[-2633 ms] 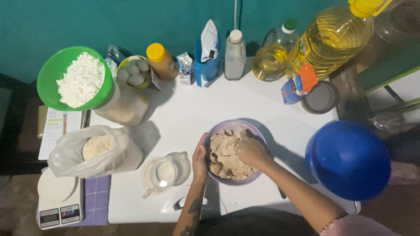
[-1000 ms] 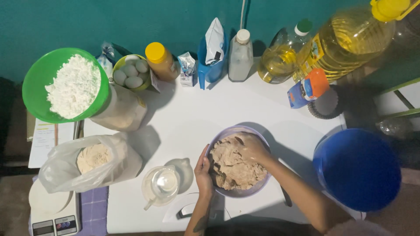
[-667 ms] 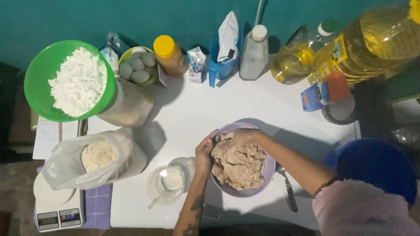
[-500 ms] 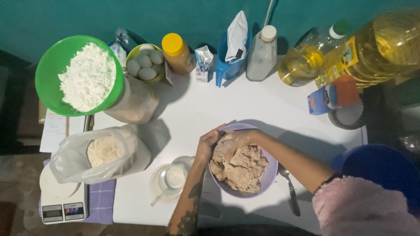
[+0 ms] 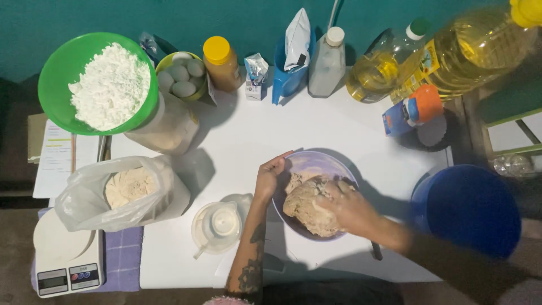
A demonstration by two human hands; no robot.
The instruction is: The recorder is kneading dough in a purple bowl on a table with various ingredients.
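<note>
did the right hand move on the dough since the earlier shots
Yes. The right hand has slid from the far rim of the round purple bowl toward its near side, now pressing the tan dough lump.

Tan lumpy dough (image 5: 307, 206), heaped inside lilac bowl (image 5: 316, 164)

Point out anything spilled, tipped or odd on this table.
Nothing spilled. One oddity: the green flour bowl sits perched on a jar, overhanging it. The right hand presses the dough; the left hand steadies the purple bowl.

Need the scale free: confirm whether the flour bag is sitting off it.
No, the clear bag of flour rests partly on the white kitchen scale, covering its platform's upper right.
</note>
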